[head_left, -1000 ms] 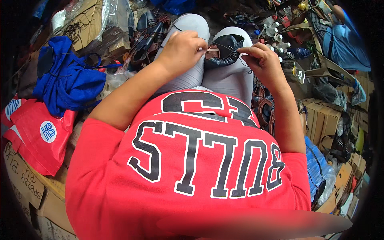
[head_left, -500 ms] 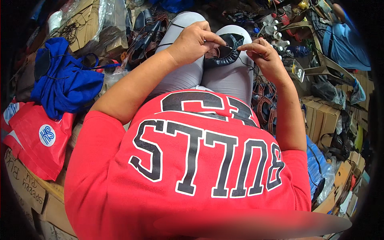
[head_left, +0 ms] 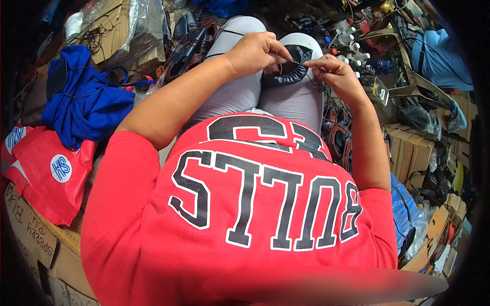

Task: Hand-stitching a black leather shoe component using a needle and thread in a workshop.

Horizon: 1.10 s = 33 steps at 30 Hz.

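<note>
Left hand (head_left: 259,52) grip closed on a thin strand (head_left: 295,61); right hand (head_left: 337,75) grip indistinct; black gathered piece (head_left: 286,79) risked slipping should the knee (head_left: 315,47) shift.

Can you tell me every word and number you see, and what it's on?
I won't copy the writing out, but here's where it is:
Red shirt: big upside-down black letters, clear; partly folded number above.
Red bag: blue letters in a white circle, clear.
Cardboard box: dark upside-down handwriting, partly readable.
Yellow-and-black packet: marks too small to read.
</note>
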### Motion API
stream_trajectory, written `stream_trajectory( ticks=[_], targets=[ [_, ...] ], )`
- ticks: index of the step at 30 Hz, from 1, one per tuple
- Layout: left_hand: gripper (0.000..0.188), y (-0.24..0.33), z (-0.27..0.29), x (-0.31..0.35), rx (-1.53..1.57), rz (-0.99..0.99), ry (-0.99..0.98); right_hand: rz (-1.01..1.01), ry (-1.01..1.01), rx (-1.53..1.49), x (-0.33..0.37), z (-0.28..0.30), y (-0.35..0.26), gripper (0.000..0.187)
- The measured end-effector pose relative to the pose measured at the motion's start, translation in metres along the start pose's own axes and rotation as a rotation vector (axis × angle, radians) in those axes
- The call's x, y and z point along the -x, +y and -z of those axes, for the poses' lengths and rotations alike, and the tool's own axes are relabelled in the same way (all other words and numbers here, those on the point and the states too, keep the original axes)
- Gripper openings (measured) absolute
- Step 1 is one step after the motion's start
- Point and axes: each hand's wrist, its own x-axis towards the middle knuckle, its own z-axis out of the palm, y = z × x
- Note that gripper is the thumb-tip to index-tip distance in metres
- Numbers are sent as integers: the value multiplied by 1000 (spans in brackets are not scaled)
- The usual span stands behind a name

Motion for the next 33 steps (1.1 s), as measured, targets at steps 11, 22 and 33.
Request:
stream_trajectory(
  ticks=[11,22,33],
  targets=[
    [25,0,3,7,125,-22,-37,-36,77,-190,9,-9,-3,25],
    [19,5,-13,-5,391,198,-30,-50,108,-268,-6,-18,-9,16],
    [11,6,4,2,26,-63,69,167,140,-62,-4,-8,3,12]
  ],
)
